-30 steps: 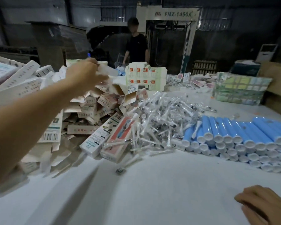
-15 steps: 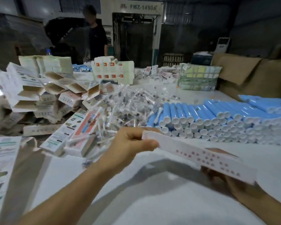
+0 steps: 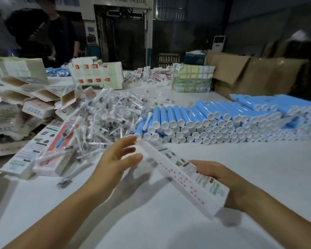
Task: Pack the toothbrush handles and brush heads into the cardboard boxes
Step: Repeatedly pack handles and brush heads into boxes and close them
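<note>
Head view: we are gripping the long white cardboard box (image 3: pixel 185 174) from beneath with our right hand (image 3: pixel 221 180), fingers curled, while our left hand (image 3: pixel 115 162), fingers loosely spread, is touching its far end.

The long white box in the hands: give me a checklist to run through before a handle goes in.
1. Box held by right hand: ok.
2. Left hand at the far end, fingers spread: ok.
3. Far end open for loading: cannot tell, blurred.
4. Blue handles stacked beyond the box: ok.
5. Bagged brush heads piled left of the handles: ok.
6. Box empty inside: cannot tell.
</note>
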Available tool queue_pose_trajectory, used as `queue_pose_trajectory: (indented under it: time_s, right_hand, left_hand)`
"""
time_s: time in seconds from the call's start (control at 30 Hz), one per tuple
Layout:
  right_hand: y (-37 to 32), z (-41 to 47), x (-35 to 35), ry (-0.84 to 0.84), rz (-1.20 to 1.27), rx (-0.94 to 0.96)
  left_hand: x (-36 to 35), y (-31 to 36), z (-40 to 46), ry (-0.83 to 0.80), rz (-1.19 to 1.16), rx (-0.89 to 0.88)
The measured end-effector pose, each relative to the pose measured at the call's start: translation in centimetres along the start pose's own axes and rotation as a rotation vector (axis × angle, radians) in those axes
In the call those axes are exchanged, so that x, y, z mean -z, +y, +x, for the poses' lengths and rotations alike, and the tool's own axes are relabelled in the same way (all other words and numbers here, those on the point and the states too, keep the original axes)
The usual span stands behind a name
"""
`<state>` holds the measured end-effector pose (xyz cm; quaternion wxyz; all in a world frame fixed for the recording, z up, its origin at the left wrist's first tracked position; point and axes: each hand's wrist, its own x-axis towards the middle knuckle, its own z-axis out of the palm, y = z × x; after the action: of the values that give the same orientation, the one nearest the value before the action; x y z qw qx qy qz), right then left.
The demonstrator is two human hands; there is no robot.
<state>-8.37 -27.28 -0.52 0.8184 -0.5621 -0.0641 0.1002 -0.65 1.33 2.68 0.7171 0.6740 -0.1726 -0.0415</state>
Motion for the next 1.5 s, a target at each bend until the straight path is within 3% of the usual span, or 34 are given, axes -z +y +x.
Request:
queue_pose_trajectory:
  time_s: [0.07,0.27,0.43,0.53,0.6,0.73,0.8,0.9,0.97,1.03,1.13,1.37,1.5]
  right_hand:
    - [-0.5,1.4,-4.0,-0.025,-0.035,-0.122]
    - [0.6,1.8,-4.5,0.126,-0.373,0.000]
    - [1.2,1.3,-5.6,0.075,-0.366,0.008]
    - [1.1,0.9,-5.5,0.076,-0.381,0.062]
    - [0.9,0.9,-5.4,0.140,-0.424,0.117]
    - [-0.2,1.2,-4.0,0.500,-0.458,0.207]
    - [-2.0,1.5,-2.5,0.643,-0.438,0.263]
    - [-6.4,3.0,0.4,0.814,-0.577,0.317]
    - [-9.9,4.8,2.7,0.931,-0.839,0.385]
    - [-13.5,7.2,5.2,1.036,-1.182,0.401]
    - [-17.8,10.8,9.2,1.099,-1.561,0.190]
    - [-18.8,15.7,13.5,1.065,-1.966,-0.416]
    - [-19.0,16.0,14.2,1.105,-1.896,-0.451]
  left_hand:
    - [-0.4,0.5,0.2,0.039,-0.015,0.104]
    - [-4.3,2.0,0.1,-0.179,0.191,0.313]
    - [-7.1,1.6,1.0,-0.280,0.555,0.213]
    - [-7.5,1.5,1.5,-0.330,0.596,0.151]
    - [-7.0,1.7,1.4,-0.313,0.697,0.071]
    - [-5.0,1.3,-0.3,-0.227,1.358,-0.127]
    - [-4.3,0.8,-1.4,-0.150,1.545,-0.294]
    - [-3.9,-0.4,-1.8,-0.114,1.527,-0.589]
    - [-3.9,-1.8,-1.8,-0.081,1.490,-0.779]
    - [-4.1,-2.8,-1.6,-0.106,1.499,-0.824]
    - [-4.5,-3.3,-1.3,-0.098,1.470,-0.826]
    - [-4.6,-3.7,-0.9,-0.089,1.462,-0.786]
    - [-4.6,-3.4,-1.0,-0.116,1.486,-0.747]
